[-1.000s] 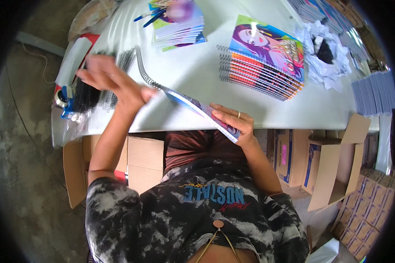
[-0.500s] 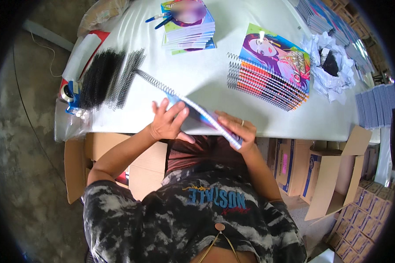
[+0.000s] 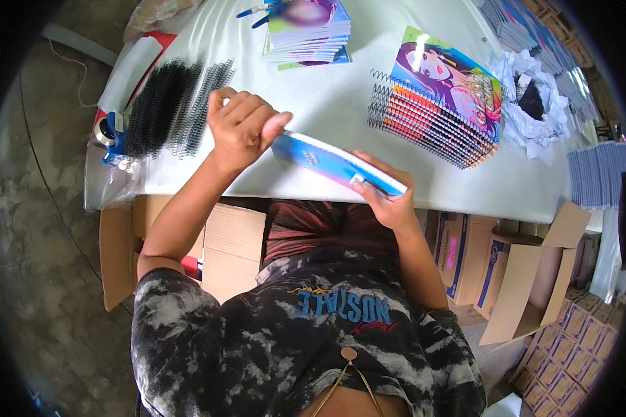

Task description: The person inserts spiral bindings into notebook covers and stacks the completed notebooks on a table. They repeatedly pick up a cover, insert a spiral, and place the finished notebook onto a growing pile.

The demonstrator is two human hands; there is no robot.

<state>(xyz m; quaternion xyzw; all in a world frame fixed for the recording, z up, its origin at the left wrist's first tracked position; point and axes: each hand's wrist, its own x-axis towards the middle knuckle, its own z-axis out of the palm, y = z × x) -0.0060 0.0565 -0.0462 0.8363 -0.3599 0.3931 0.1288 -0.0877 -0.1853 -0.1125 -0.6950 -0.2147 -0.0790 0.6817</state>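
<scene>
My right hand point(image 3: 388, 194) grips the right end of a notebook point(image 3: 320, 161) with a blue and pink cover. The notebook is tilted, its white page edge with punched spine facing up and away. At its left end my left hand point(image 3: 243, 128) is closed, fingers wrapped round the spiral coil that juts from the spine; the fist hides nearly all of the coil. Just left of that fist lie many loose black spiral coils point(image 3: 167, 108) on the white table. To the right is a stack of coil-bound notebooks point(image 3: 442, 104) with an illustrated cover, coil ends sticking out leftward.
Beyond my hands, unbound notebooks point(image 3: 309, 42) are stacked with blue pens point(image 3: 257, 14) on top. Crumpled white paper point(image 3: 535, 111) holds something black at the right. A blue tape dispenser point(image 3: 113, 139) sits at the left edge. Open cardboard boxes point(image 3: 535, 278) stand below the table.
My left hand has gone from open fingers beside the notebook up to its left end, closing round the jutting coil. The notebook has turned to show its blue cover and sits slightly farther from me.
</scene>
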